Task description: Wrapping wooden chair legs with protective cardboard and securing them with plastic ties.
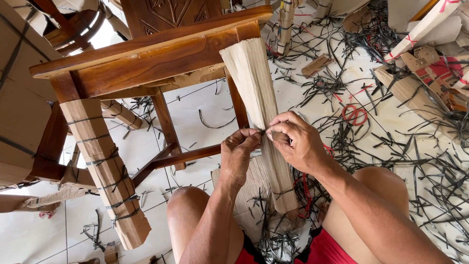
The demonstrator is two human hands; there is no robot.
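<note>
Where the wooden table [146, 54] edge meets its front leg, a ribbed cardboard wrap [256, 98] is pinched at mid-length by left hand [238, 154] and right hand [295, 142], fingers clenched. Little open tiled floor [195, 117] is left among black strap offcuts [415, 161].

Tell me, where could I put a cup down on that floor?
White tile lies bare under the wooden table, between its legs. Right of the cardboard-wrapped leg, black strap offcuts and red scissors crowd the floor.
</note>
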